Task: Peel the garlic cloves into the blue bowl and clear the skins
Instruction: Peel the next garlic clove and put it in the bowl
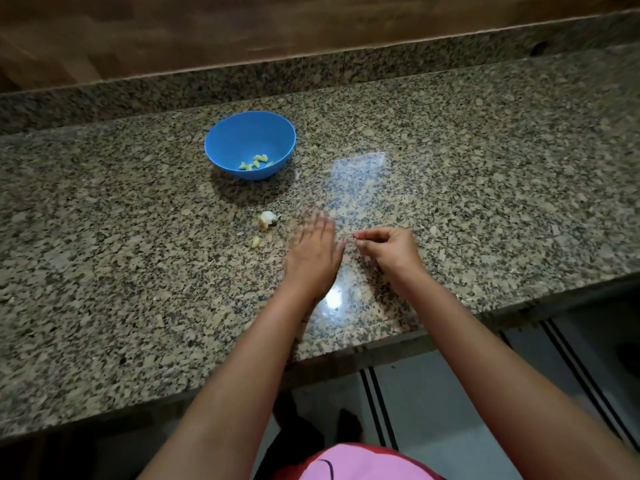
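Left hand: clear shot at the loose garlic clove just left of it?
Probably yes. The left hand lies open and flat, and only bare granite counter separates it from the clove.

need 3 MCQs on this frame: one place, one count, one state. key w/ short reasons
1. Where does the round blue plastic bowl stand?
A. At the counter's near edge
B. Farther back on the speckled granite counter than the left hand
C. On the floor

2. How many bowls are on the counter?
A. One
B. Two
C. Three

3. What is the grip of the right hand doing?
A. Lying flat and open
B. Curled round the bowl
C. Pinching a small pale scrap

Key:
1 B: the bowl sits beyond the left hand's fingertips, toward the back ledge.
2 A: only the blue one shows.
3 C: thumb and forefinger meet on the scrap.
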{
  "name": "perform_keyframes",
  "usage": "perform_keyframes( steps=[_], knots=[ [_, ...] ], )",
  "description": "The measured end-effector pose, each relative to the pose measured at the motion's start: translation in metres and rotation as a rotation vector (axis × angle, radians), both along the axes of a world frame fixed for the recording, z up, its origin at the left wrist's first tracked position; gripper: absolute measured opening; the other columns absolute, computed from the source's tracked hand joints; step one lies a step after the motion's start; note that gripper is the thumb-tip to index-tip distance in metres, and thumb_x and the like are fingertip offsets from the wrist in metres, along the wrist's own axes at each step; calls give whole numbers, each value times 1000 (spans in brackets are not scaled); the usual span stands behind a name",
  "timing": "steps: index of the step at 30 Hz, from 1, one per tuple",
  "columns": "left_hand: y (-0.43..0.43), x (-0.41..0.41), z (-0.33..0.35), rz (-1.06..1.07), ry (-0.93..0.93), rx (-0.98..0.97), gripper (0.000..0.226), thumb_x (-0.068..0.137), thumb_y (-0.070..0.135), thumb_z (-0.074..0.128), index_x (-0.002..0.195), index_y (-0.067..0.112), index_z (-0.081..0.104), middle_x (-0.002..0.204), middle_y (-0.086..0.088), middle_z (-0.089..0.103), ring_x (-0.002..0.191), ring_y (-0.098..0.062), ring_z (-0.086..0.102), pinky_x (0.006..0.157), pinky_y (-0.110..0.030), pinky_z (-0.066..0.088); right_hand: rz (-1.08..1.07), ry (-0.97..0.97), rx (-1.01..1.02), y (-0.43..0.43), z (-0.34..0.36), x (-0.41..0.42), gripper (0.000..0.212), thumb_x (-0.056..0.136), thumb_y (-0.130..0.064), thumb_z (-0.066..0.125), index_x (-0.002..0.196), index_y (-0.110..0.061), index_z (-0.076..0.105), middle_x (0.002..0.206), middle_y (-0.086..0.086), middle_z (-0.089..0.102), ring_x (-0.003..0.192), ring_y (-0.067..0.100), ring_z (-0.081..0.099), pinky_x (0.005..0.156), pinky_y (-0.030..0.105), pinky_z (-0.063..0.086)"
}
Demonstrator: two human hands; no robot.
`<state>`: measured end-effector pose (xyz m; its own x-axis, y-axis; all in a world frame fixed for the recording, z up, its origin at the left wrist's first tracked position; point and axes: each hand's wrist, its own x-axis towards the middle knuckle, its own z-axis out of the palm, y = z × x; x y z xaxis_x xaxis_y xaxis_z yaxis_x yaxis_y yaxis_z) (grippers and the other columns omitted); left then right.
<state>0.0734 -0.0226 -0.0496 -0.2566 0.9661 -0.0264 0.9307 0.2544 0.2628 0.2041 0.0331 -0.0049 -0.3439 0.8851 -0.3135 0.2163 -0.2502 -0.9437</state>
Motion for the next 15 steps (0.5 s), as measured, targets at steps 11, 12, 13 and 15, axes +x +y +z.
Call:
perform_keyframes(
  steps=[11, 12, 13, 15],
  knots=[
    [-72, 26, 13, 58, -114, 335, 25, 89, 5, 58, 114, 4, 65, 114, -10, 64, 109, -21, 52, 87, -24, 41, 40, 16, -20, -20, 5, -1, 16, 80, 3, 66, 82, -13, 68, 92, 5, 69, 86, 14, 65, 74, 22, 52],
    [-73, 25, 14, 70, -102, 325, 21, 89, 4, 59, 109, 5, 67, 110, -8, 64, 104, -19, 51, 81, -22, 41, 47, 21, -17, -22, 6, -1, 17, 80, 3, 66, 80, -14, 68, 90, 4, 69, 85, 14, 65, 75, 22, 52],
    [-74, 24, 15, 80, -85, 309, 19, 89, 3, 59, 105, 6, 68, 108, -6, 63, 101, -17, 49, 77, -21, 40, 61, 21, -16, -25, 6, -1, 17, 80, 3, 66, 80, -14, 67, 88, 3, 69, 84, 14, 65, 73, 21, 52],
    [-73, 22, 15, 101, -50, 263, 16, 89, 1, 57, 100, 8, 67, 104, -3, 61, 94, -14, 45, 71, -19, 37, 87, 21, -22, -29, 8, -3, 15, 81, 2, 65, 81, -12, 68, 86, 3, 69, 82, 14, 65, 68, 18, 52]
  ],
)
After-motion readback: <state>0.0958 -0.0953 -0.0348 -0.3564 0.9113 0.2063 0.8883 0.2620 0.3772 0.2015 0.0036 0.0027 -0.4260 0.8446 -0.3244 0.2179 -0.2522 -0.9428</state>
